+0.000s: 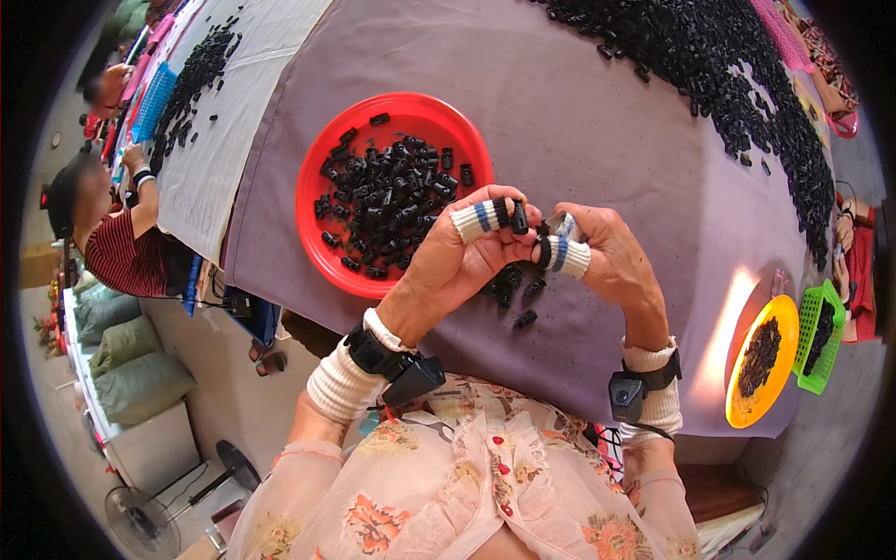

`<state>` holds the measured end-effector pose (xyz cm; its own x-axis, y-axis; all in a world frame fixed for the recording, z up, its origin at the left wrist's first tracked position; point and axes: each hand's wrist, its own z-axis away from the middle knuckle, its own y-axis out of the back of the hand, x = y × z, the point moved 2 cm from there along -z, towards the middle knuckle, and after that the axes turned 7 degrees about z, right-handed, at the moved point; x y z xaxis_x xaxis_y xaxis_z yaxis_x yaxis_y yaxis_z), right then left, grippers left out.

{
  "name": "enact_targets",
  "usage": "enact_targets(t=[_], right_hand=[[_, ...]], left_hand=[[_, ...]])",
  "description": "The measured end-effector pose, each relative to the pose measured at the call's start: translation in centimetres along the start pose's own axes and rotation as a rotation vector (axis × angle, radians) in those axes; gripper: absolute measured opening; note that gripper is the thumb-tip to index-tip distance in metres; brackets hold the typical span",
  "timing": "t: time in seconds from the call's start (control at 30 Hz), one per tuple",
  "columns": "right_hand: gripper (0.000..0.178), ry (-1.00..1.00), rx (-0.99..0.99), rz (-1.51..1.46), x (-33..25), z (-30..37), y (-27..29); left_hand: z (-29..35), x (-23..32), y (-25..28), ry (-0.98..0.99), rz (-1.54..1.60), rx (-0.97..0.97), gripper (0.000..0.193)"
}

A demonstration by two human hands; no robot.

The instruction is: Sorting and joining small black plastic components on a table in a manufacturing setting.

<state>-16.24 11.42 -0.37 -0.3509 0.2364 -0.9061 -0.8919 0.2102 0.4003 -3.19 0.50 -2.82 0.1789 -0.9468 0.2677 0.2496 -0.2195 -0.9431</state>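
My left hand (459,257) is closed, pinching a small black plastic piece (519,218) between thumb and fingers. Close against its fingertips, my right hand (611,257) is also closed; what its fingers grip is hidden. Knitted white sleeves with blue and black stripes cover some fingers of both hands. Several loose black pieces (525,318) lie on the cloth just below the hands. Left of them sits a red round tray (313,219), holding a heap of similar small black cylindrical pieces (392,201).
A purple-grey cloth (392,56) covers the table. A large spread of black pieces (691,65) runs along the far right. A yellow plate (784,327) and a green basket (826,350) hold dark bits at right. People sit at the left and right edges; a blue basket (152,103) stands far left.
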Motion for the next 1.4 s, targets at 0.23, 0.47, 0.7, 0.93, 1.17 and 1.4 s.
enact_targets(t=[0.23, 0.47, 0.7, 0.93, 1.17, 1.4], right_hand=[[0.029, 0.082, 0.195, -0.066, -1.9, -0.3, -0.4], [0.039, 0.209, 0.228, 0.045, -2.1, -0.1, -1.0], [0.038, 0.246, 0.234, -0.103, -1.4, 0.2, -0.9], [0.04, 0.131, 0.25, -0.451, 0.0, 0.8, -1.6], [0.041, 0.239, 0.32, -0.203, -0.7, 1.1, -1.1], [0.041, 0.218, 0.305, -0.319, 0.3, 1.3, -1.4]], left_hand=[[0.4, 0.3, 0.0, -0.08, -0.114, 0.04, 0.022], [1.1, 0.4, -1.2, -0.121, -0.32, 0.208, 0.022], [1.2, 0.3, -1.6, -0.112, -0.291, 0.145, 0.025], [0.5, -0.6, -1.6, -0.067, -0.101, 0.045, 0.02], [0.4, -1.0, -1.5, -0.067, -0.133, 0.092, 0.016], [0.6, -1.1, -2.0, -0.058, -0.104, 0.097, 0.016]])
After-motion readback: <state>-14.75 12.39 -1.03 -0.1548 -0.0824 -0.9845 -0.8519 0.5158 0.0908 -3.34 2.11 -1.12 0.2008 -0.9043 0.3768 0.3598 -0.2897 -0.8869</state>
